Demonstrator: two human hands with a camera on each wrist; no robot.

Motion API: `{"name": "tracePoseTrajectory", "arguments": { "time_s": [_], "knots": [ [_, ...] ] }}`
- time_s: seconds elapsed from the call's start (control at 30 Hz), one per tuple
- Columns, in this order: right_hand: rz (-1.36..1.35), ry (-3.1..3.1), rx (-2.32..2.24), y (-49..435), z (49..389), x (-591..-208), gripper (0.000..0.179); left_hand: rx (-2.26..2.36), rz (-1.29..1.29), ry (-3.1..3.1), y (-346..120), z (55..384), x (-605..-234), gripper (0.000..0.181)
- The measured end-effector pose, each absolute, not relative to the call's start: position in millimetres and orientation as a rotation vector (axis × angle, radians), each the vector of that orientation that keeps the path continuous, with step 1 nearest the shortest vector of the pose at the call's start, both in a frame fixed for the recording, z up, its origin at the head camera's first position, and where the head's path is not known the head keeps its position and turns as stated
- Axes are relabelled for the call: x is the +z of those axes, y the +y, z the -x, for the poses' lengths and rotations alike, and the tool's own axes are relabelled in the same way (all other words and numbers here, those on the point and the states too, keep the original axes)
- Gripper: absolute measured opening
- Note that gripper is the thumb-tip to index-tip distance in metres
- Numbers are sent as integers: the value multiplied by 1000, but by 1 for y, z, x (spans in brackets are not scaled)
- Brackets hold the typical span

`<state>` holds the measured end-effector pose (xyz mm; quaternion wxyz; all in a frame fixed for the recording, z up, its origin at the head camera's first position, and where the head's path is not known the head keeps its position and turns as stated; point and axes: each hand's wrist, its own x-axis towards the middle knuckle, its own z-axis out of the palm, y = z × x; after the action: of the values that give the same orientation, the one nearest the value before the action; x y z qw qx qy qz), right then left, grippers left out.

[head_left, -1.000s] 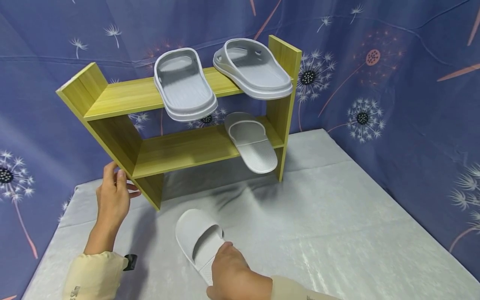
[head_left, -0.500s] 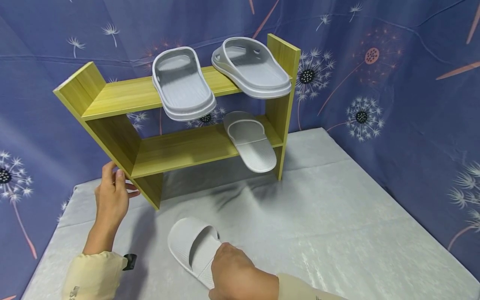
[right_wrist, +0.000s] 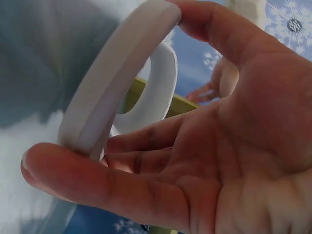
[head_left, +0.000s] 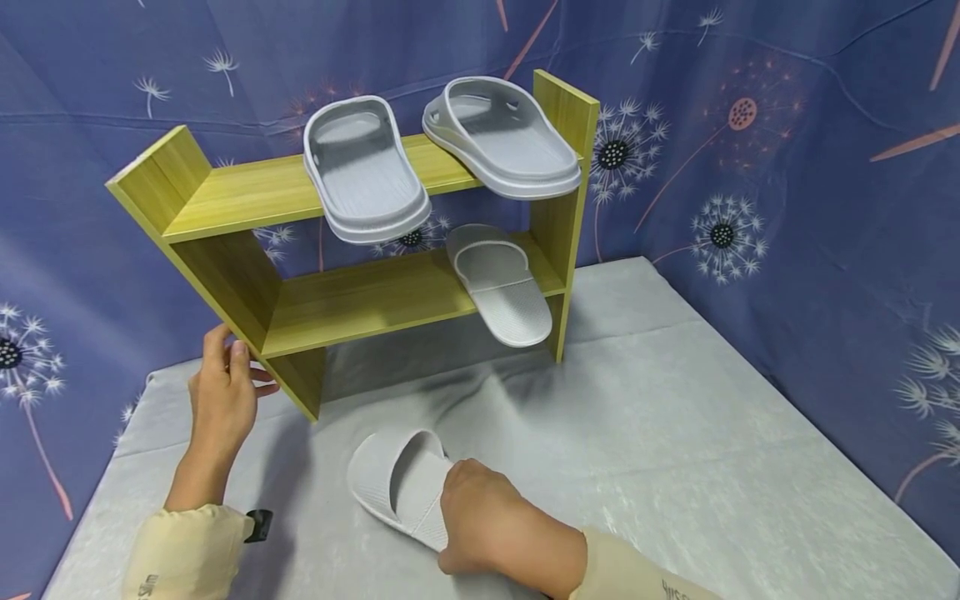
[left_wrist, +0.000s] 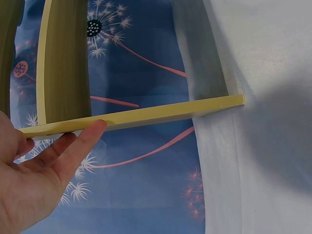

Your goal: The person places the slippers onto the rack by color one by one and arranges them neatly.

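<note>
My right hand (head_left: 480,521) grips a light grey slide slipper (head_left: 393,479) by its heel end, above the grey cloth. The slipper's toe points to the left, with the strap side up. In the right wrist view, the thumb and fingers of my right hand (right_wrist: 214,136) lie on opposite edges of the slipper (right_wrist: 109,78). My left hand (head_left: 222,396) rests against the outer left side of a yellow wooden shoe rack (head_left: 225,292). In the left wrist view, fingertips of that hand (left_wrist: 39,180) touch the panel (left_wrist: 161,113) near its front edge.
Two grey clogs (head_left: 367,171) (head_left: 506,137) sit on the rack's top shelf. A matching slide slipper (head_left: 502,287) lies on the right of the lower shelf, its heel overhanging. Grey cloth (head_left: 675,442) covers the surface, and a blue dandelion curtain (head_left: 787,125) hangs behind.
The gripped slipper first shifted left and down, then back to the right as my right hand moved right and slightly up. My left hand has stayed at the rack.
</note>
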<state>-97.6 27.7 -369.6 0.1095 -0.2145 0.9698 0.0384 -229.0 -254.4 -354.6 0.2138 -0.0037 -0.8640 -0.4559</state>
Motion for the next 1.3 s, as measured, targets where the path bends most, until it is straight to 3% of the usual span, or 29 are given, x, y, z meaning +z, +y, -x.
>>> {"name": "tracePoseTrajectory", "arguments": {
  "time_s": [0.37, 0.83, 1.17, 1.3],
  "knots": [
    [560, 2892, -157, 48, 99, -343, 80, -1277, 13, -2398, -254, 228, -354, 37],
    [535, 2956, -339, 68, 98, -302, 73, -1293, 1, -2387, -253, 229, -354, 36],
    [499, 3006, -383, 75, 99, -288, 95, -1285, -4, -2396, -252, 229, -354, 36],
    [471, 3025, -440, 77, 101, -284, 93, -1287, -2, -2397, -252, 228, -354, 37]
  ]
}}
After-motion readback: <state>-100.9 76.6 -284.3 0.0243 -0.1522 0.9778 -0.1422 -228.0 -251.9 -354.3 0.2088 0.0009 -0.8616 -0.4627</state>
